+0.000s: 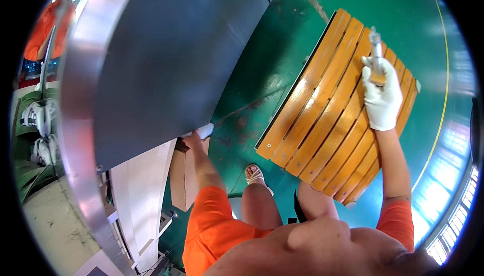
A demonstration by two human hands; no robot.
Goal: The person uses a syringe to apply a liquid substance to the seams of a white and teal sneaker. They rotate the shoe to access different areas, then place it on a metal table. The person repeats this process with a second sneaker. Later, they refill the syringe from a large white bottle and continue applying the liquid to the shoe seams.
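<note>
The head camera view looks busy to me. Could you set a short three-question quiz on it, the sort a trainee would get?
1. True or false: the right hand, in a white glove, grips a slim grey tool over the orange slatted wooden panel.
2. What does the left hand touch?
A. the green floor
B. the edge of the big dark grey panel
C. the sandalled foot
3. Fill in: the dark grey panel has a shiny ____ rim.

Key
1. True
2. B
3. metal
</note>
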